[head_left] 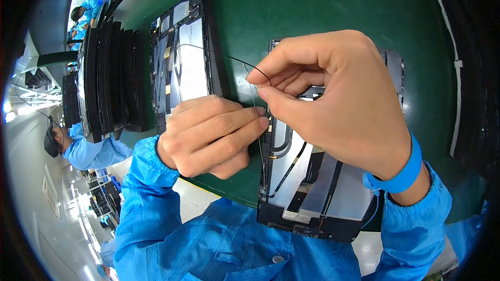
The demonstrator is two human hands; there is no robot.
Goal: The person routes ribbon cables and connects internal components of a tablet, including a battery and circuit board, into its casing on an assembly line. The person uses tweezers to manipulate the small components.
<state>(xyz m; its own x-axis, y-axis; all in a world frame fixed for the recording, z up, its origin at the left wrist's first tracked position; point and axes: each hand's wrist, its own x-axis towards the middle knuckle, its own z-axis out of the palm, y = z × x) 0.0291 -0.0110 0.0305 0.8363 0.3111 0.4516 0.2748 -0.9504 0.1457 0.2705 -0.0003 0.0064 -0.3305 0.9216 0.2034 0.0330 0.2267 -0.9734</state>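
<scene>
An opened tablet-like device (349, 192) with silver inner plates, dark flat cables and a black frame lies in front of me, partly under my right hand. My right hand (333, 93) is closed in a pinch above its upper part, with a thin black cable (250, 65) at the fingertips; the cable's loose end points up and left. My left hand (213, 138) is also closed, its thumb and forefinger together at the device's left edge, just below the right fingertips. What lies between those left fingers is hidden. A thin pale strand hangs beside that edge.
A second opened device (191, 62) lies to the left, a thin dark wire across it. Farther left stands a stack of black panels (107, 83). The green table (312, 5) has a black strip with a white edge (458, 88) at right. Co-workers sit at far left.
</scene>
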